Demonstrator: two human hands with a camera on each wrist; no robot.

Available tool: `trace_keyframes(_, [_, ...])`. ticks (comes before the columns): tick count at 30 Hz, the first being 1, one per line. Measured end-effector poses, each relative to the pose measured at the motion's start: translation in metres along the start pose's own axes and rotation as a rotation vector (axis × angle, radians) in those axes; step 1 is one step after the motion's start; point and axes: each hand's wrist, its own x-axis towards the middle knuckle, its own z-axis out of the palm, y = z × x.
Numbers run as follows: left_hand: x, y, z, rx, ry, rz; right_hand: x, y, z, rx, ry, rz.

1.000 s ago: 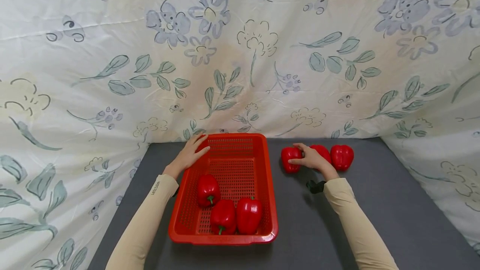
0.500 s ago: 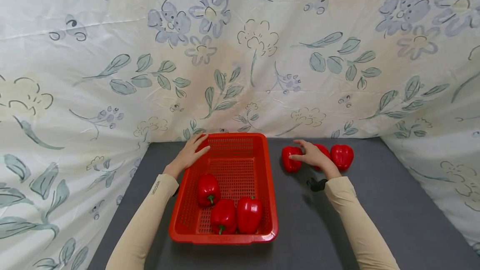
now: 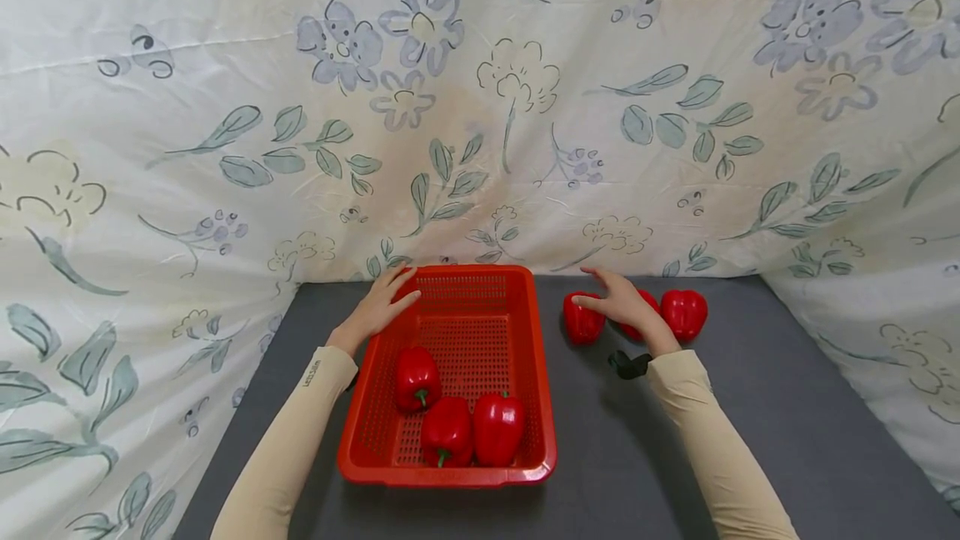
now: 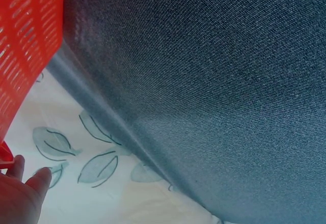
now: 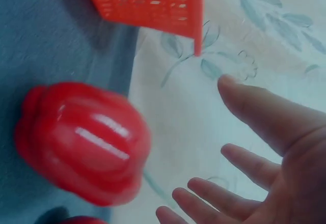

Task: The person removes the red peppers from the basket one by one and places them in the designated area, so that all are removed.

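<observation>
A red slotted basket [image 3: 540, 373] sits on the grey table and holds three red bell peppers [image 3: 417, 377], [image 3: 447, 432], [image 3: 498, 427] at its near end. My left hand [image 3: 378, 307] rests with straight fingers on the basket's far left corner; in the left wrist view only its fingertips [image 4: 23, 193] and the basket wall [image 4: 25, 46] show. Right of the basket lie three more peppers. My right hand [image 3: 611, 300] hovers over them with its fingers spread [image 5: 265, 147], apart from the leftmost pepper [image 3: 583, 323] [image 5: 81, 140]. The middle pepper [image 3: 651, 302] is mostly hidden behind this hand; the right one [image 3: 684, 312] lies free.
A floral cloth [image 3: 480, 107] hangs behind the table and down both sides. The grey tabletop [image 3: 787, 407] stretches bare toward the near right corner. A black strap [image 3: 628, 365] sits at my right wrist.
My right hand has let go of the leftmost loose pepper and risen slightly toward the back, fingers spreading. The left hand and basket have stayed put.
</observation>
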Motion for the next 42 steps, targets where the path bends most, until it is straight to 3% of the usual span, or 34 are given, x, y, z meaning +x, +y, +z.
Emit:
trace_keyframes(6, [0.0, 0.002, -0.002, 0.005, 0.001, -0.005, 0.004, -0.018, -0.002, 0.011, 0.031, -0.053])
trace_keyframes(14, [0.001, 0.003, -0.004, 0.01, 0.004, 0.005, 0.01, -0.039, 0.001, 0.103, 0.011, -0.138])
trace_keyframes(24, [0.001, 0.003, -0.003, -0.001, 0.001, -0.001, 0.018, -0.063, 0.016, 0.164, -0.039, -0.134])
trace_keyframes(32, [0.002, 0.002, -0.001, 0.012, 0.003, 0.004, 0.025, -0.08, 0.029, 0.188, -0.071, -0.204])
trace_keyframes(42, [0.001, 0.001, 0.0, 0.009, 0.005, 0.01, 0.035, -0.101, 0.045, 0.176, -0.125, -0.222])
